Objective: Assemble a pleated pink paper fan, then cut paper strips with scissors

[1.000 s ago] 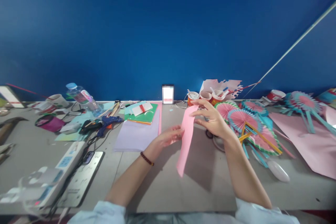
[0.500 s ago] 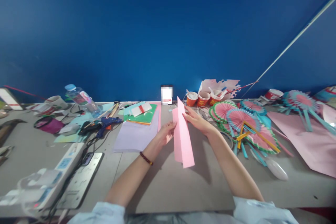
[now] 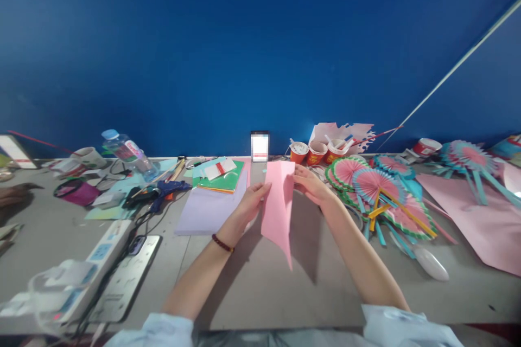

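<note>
Grey table (image 3: 244,298), blue wall (image 3: 260,54) behind; pink paper (image 3: 275,209), creased lengthwise, was held over the table between both hands, long axis running toward the wearer; left hand (image 3: 250,207) pinched its left edge, right hand (image 3: 312,185) its upper right; clear bottle (image 3: 121,145), label lettering was too blurred to read

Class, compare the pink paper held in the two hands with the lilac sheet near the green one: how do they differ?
Pose: the pink paper is held up between the left hand and the right hand; the lilac sheet lies flat.
Shape: the pink paper is bent lengthwise; the lilac sheet shows no bend.
Cover: the green sheet partly overlaps the lilac sheet, not the pink paper.
Shared: both look plain.
</note>
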Available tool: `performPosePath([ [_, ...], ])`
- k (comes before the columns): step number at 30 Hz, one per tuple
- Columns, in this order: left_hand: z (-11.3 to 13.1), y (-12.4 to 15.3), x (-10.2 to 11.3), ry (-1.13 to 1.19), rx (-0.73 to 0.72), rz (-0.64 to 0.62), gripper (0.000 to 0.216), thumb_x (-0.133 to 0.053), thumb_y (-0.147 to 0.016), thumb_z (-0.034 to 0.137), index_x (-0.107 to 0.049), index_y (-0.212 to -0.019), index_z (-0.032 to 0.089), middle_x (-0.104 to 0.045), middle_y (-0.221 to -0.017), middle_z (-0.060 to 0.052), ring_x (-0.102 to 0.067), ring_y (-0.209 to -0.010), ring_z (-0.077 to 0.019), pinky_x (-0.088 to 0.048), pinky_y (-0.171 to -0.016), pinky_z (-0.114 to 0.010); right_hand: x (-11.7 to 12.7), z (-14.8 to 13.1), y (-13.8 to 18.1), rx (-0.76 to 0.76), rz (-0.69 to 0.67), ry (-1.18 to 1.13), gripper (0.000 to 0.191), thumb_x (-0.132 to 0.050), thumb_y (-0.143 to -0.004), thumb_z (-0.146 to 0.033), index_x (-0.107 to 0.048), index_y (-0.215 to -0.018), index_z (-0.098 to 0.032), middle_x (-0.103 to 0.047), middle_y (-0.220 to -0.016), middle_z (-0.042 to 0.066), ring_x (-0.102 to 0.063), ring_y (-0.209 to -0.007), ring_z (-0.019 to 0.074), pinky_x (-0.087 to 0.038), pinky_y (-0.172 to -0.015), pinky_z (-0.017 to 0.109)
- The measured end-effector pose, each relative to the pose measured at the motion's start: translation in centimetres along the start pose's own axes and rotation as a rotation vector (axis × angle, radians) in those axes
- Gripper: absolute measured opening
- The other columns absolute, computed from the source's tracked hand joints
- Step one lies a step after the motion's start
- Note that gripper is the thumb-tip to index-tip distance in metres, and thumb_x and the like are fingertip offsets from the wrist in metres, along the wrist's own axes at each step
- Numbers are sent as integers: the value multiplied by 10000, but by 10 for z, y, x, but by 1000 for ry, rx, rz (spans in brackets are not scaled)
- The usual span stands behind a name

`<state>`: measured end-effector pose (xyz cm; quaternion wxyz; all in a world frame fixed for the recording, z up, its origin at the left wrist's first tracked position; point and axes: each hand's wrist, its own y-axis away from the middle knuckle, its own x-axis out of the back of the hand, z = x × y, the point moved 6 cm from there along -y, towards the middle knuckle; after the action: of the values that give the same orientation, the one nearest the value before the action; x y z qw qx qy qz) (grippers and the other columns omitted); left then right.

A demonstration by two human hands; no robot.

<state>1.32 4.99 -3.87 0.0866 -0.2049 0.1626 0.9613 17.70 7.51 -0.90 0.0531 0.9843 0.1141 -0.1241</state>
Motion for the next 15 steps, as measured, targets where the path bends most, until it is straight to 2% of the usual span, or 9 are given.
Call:
performPosePath([
  [3,10,-5,14,-42,-56,64,383,-827,-545,450,-656,-713,152,-631,-618,7,-545,-530,-93,-390,-486,-197,17,-3,0,-20,56,52,423,-782,-657,-340,-648,-1043,-229,-720,-1005,37,-678,-836,165,-540,-691,255],
  [8,49,-9,47,-269,-306,236,373,-788,-573,413,-641,-813,168,-650,-680,4,-566,-562,-114,-394,-503,-211,47,-15,1,62,222,160,534,-794,-607,-339,-592,-1077,-186,-710,-910,49,-671,-771,180,-530,-705,309],
  [11,72,-6,70,-504,-348,334,437,-749,-622,339,-616,-1003,172,-618,-598,21,-537,-486,-122,-386,-488,-229,65,-15,1,85,331,284,610,-786,-589,-340,-540,-1125,-182,-679,-801,20,-654,-710,184,-519,-665,324],
  [15,87,-1,95,-883,-283,332,684,-714,-658,253,-466,-1289,165,-657,-678,0,-603,-555,-157,-430,-549,-247,76,-7,-3,121,352,498,657,-738,-619,-328,-489,-1206,-174,-634,-730,-15,-619,-650,175,-495,-606,315],
])
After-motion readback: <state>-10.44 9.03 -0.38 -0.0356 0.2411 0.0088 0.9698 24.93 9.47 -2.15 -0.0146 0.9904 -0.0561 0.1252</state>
